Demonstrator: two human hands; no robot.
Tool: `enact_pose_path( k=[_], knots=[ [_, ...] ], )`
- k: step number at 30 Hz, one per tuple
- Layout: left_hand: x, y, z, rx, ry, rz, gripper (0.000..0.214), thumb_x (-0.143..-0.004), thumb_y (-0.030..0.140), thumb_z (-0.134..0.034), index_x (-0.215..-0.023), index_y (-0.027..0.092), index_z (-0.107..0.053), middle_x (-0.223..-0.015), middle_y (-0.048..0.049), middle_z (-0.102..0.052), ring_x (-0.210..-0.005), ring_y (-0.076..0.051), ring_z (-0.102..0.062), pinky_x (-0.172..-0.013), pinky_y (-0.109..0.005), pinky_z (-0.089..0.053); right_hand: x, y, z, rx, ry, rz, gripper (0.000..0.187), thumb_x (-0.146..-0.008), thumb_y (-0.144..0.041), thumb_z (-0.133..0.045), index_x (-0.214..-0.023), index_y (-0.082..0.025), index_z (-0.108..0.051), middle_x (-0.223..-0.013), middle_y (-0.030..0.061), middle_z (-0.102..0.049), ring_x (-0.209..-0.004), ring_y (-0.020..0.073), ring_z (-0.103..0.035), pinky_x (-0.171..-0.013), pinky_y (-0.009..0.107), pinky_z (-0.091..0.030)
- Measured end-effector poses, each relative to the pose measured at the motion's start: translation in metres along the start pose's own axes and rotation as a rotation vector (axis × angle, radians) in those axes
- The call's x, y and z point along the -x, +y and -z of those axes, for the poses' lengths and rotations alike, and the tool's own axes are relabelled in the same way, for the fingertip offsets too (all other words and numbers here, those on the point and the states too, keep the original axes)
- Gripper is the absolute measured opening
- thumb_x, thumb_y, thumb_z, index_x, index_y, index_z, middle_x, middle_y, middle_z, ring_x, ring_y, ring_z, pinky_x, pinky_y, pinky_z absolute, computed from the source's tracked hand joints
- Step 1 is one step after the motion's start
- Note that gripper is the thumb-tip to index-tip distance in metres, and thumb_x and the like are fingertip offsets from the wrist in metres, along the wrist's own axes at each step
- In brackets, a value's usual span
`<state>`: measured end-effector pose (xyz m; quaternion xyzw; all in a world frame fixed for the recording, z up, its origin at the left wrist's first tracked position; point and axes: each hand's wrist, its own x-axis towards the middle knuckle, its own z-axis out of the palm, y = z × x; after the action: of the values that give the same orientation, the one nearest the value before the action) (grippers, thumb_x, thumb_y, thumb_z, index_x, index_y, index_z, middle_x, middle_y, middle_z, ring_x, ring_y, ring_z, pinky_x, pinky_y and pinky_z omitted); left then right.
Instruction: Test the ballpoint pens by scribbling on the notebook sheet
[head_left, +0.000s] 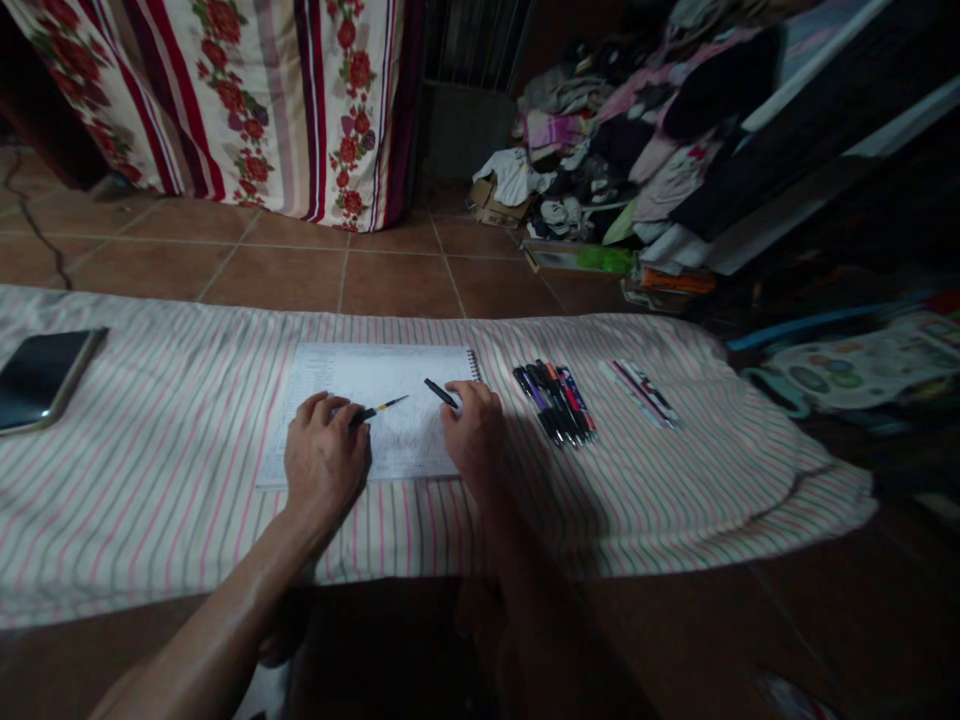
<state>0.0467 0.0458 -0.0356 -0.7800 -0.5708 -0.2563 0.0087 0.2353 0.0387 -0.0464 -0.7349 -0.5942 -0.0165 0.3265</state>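
Note:
My left hand (326,455) rests on the left part of a spiral notebook (367,367) and is closed on a slim black pen part (364,415). An orange band and a thin pointed tip stick out of it toward the right. Over the notebook's right side, my right hand (475,428) is closed around a black pen piece (440,392), its dark end angled up and left. The two pieces are apart. Faint writing or drawing covers much of the white page. My right palm hides the rest of what it holds.
Several pens (555,403) lie in a row right of the notebook, with a smaller group of pens (641,393) farther right. A phone (46,372) lies at the far left on the striped cloth (187,420). Beyond are a floral curtain (285,110) and heaped clothes (600,150).

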Motion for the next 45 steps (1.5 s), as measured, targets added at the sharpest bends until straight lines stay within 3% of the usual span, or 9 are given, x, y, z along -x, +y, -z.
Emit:
enact_pose_path(
  k=[7, 14, 20, 25, 33, 45],
  knots=[
    [0.000, 0.000, 0.000, 0.004, 0.000, 0.006, 0.025, -0.081, 0.027, -0.054, -0.097, 0.014, -0.067, -0.103, -0.0111, -0.065, -0.112, -0.031, -0.047, -0.091, -0.045, -0.043, -0.001, -0.002, 0.002, -0.031, 0.049, 0.000, 0.024, -0.075, -0.017, -0.058, -0.099, -0.017, -0.063, -0.103, 0.0104, -0.063, -0.096, 0.0252, -0.053, -0.085, 0.038, -0.041],
    [0.000, 0.001, 0.000, 0.017, 0.024, 0.001, 0.022, -0.081, 0.025, -0.051, -0.094, 0.016, -0.066, -0.102, -0.0112, -0.065, -0.110, -0.031, -0.048, -0.087, -0.046, -0.045, -0.005, -0.013, 0.003, -0.270, 0.123, 0.046, 0.022, -0.083, -0.020, -0.044, -0.097, -0.015, -0.061, -0.099, 0.0103, -0.066, -0.093, 0.0207, -0.058, -0.085, 0.034, -0.045],
    [-0.002, 0.003, 0.002, 0.017, 0.031, -0.001, 0.020, -0.080, 0.021, -0.050, -0.089, 0.018, -0.067, -0.098, -0.0107, -0.065, -0.103, -0.030, -0.050, -0.086, -0.044, -0.045, -0.003, -0.029, 0.002, -0.358, 0.103, 0.024, 0.024, -0.083, -0.020, -0.043, -0.096, -0.015, -0.062, -0.098, 0.0106, -0.066, -0.089, 0.0194, -0.060, -0.083, 0.034, -0.048],
    [-0.004, 0.004, 0.003, 0.026, 0.006, 0.041, 0.020, -0.080, 0.019, -0.049, -0.088, 0.016, -0.067, -0.095, -0.0107, -0.064, -0.096, -0.028, -0.050, -0.083, -0.041, -0.046, -0.001, -0.038, 0.001, -0.485, 0.016, -0.044, 0.024, -0.082, -0.022, -0.043, -0.096, -0.015, -0.061, -0.095, 0.0098, -0.067, -0.081, 0.0163, -0.062, -0.068, 0.027, -0.052],
    [-0.004, 0.005, 0.007, 0.025, 0.009, 0.080, 0.022, -0.082, 0.023, -0.046, -0.089, 0.015, -0.065, -0.091, -0.0105, -0.064, -0.092, -0.028, -0.051, -0.082, -0.040, -0.045, 0.000, -0.047, 0.005, -0.733, -0.226, -0.315, 0.019, -0.081, -0.032, -0.047, -0.083, -0.017, -0.058, -0.065, 0.0002, -0.062, -0.049, 0.0110, -0.059, -0.038, 0.018, -0.045],
    [-0.003, 0.006, 0.008, 0.052, 0.026, 0.063, 0.023, -0.083, 0.024, -0.043, -0.086, 0.017, -0.064, -0.085, -0.0093, -0.064, -0.086, -0.027, -0.052, -0.079, -0.040, -0.044, 0.003, -0.054, -0.001, -0.918, -0.447, -0.463, 0.019, -0.076, -0.030, -0.053, -0.065, -0.015, -0.058, -0.055, 0.0004, -0.060, -0.040, 0.0087, -0.055, -0.029, 0.015, -0.041]
  ],
)
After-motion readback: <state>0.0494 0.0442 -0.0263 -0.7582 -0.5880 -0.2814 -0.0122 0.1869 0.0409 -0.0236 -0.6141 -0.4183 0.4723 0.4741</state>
